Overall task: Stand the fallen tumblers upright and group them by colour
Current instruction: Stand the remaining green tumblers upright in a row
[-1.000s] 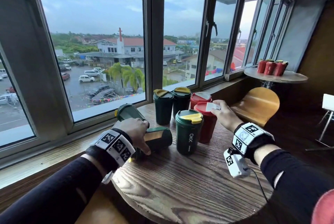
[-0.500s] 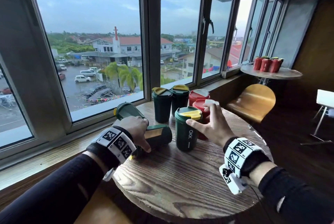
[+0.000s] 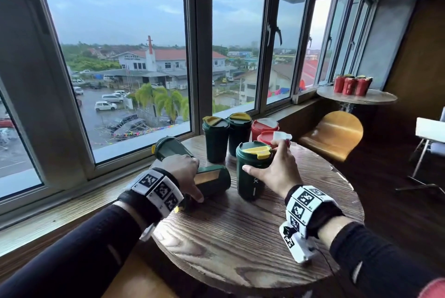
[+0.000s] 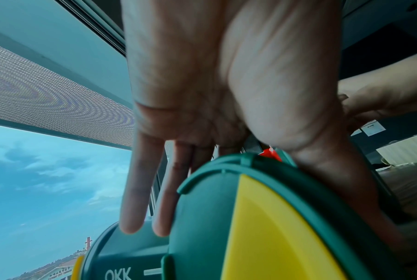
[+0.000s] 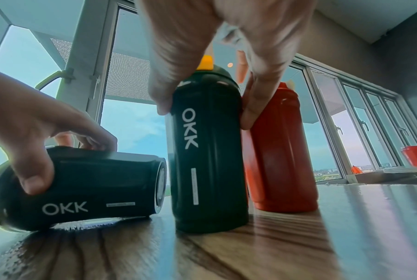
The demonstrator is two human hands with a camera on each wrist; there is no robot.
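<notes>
Left hand (image 3: pixel 184 167) clasping a fallen green tumbler (image 3: pixel 212 181), right hand (image 3: pixel 274 171) wrapped round an upright one (image 3: pixel 251 171) on the worktop (image 3: pixel 240 237); tipping up slowly should avoid knocking neighbours.

Both arms wear long black sleeves (image 3: pixel 79 256); each wrist carries a black band with white blocks printed in black square markers (image 3: pixel 157 187); a white camera housing (image 3: pixel 297 243) hangs under the right wrist.

On the near round worktop (image 3: pixel 252 237): five green tumblers, three upright (image 3: pixel 251 170) and two fallen (image 3: pixel 212 179); two red tumblers (image 3: pixel 263 127), upright. On the far worktop (image 3: pixel 380 99): three red tumblers (image 3: pixel 350 86).
</notes>
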